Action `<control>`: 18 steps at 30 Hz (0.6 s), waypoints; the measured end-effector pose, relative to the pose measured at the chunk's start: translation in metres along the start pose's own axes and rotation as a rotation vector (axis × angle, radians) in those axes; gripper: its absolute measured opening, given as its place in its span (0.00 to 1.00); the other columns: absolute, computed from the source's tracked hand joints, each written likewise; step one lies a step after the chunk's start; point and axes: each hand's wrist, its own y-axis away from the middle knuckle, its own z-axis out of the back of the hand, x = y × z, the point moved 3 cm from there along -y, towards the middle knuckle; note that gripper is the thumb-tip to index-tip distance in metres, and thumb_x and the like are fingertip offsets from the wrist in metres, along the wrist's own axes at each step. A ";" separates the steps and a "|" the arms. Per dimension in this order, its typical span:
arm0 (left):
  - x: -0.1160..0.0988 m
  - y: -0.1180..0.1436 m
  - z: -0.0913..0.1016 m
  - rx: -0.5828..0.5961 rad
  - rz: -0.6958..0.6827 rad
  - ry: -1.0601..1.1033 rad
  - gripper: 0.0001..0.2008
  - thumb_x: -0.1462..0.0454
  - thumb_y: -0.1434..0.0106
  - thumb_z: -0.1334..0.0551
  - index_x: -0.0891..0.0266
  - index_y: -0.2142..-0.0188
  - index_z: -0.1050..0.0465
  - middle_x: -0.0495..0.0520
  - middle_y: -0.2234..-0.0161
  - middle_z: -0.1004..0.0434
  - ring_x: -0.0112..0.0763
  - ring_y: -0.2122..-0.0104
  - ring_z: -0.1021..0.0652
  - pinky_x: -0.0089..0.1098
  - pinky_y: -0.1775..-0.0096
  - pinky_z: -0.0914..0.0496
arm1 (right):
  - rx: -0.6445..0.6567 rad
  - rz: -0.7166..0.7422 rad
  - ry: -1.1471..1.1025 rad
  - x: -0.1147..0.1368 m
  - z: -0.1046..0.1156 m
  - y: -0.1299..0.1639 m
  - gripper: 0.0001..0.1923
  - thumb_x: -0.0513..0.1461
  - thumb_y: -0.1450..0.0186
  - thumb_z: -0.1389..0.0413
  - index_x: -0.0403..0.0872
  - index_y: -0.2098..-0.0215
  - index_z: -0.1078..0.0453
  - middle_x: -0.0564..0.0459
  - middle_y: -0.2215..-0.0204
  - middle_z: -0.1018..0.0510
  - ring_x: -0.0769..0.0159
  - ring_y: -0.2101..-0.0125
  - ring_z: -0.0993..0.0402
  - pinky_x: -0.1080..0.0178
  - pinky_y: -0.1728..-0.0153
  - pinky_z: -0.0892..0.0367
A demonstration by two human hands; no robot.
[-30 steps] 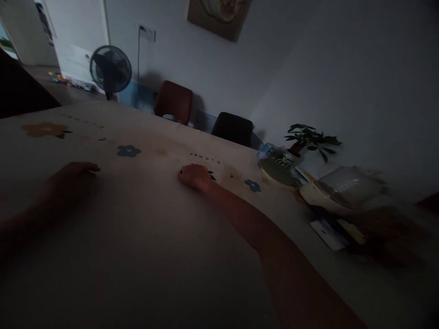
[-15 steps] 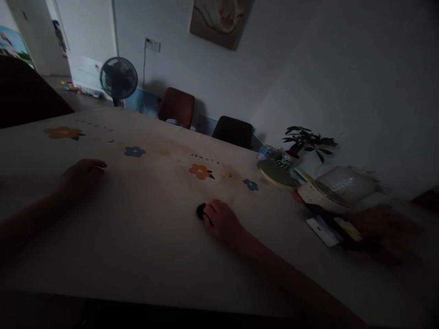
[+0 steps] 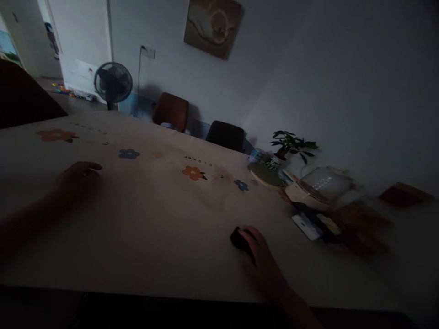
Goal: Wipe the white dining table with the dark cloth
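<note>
Black mouse-like thing (image 3: 237, 237) lies under the right hand (image 3: 260, 256), fingers curled over it, the slack-fingered left hand (image 3: 76, 180) well apart.

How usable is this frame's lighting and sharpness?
Head view: underexposed overall, with near-black lower edge; head view, right: the reddish-brown shape smears into blur, while small glints mark the translucent domed cover; head view, foreground: the left hand looks murky, and the small rounded black object at the right hand lacks surface detail.
</note>
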 end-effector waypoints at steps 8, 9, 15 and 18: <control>-0.012 -0.002 0.003 0.100 0.047 0.019 0.19 0.65 0.45 0.46 0.66 0.54 0.31 0.62 0.52 0.27 0.41 0.55 0.26 0.37 0.52 0.32 | -0.065 -0.256 -0.521 0.059 0.033 -0.088 0.14 0.45 0.39 0.47 0.47 0.58 0.31 0.48 0.62 0.23 0.59 0.62 0.25 0.60 0.61 0.29; -0.019 -0.003 0.005 0.132 0.032 0.044 0.19 0.65 0.48 0.45 0.67 0.56 0.31 0.63 0.53 0.27 0.41 0.55 0.26 0.36 0.53 0.31 | -0.094 -0.291 -0.559 0.059 0.040 -0.097 0.14 0.46 0.40 0.46 0.47 0.60 0.31 0.49 0.64 0.23 0.60 0.65 0.25 0.61 0.64 0.30; -0.099 0.035 -0.021 0.417 -0.147 0.249 0.26 0.52 0.53 0.38 0.64 0.56 0.30 0.62 0.50 0.26 0.42 0.56 0.24 0.33 0.64 0.28 | -0.149 -0.165 -0.539 0.066 0.045 -0.127 0.12 0.46 0.41 0.48 0.48 0.64 0.29 0.49 0.65 0.22 0.59 0.63 0.26 0.59 0.60 0.34; -0.153 0.089 -0.059 0.630 -0.307 0.346 0.34 0.48 0.54 0.34 0.61 0.49 0.29 0.61 0.47 0.27 0.44 0.50 0.26 0.37 0.54 0.28 | -0.171 -0.146 -0.654 0.082 0.036 -0.131 0.13 0.47 0.40 0.49 0.49 0.63 0.30 0.49 0.64 0.22 0.59 0.63 0.27 0.59 0.59 0.34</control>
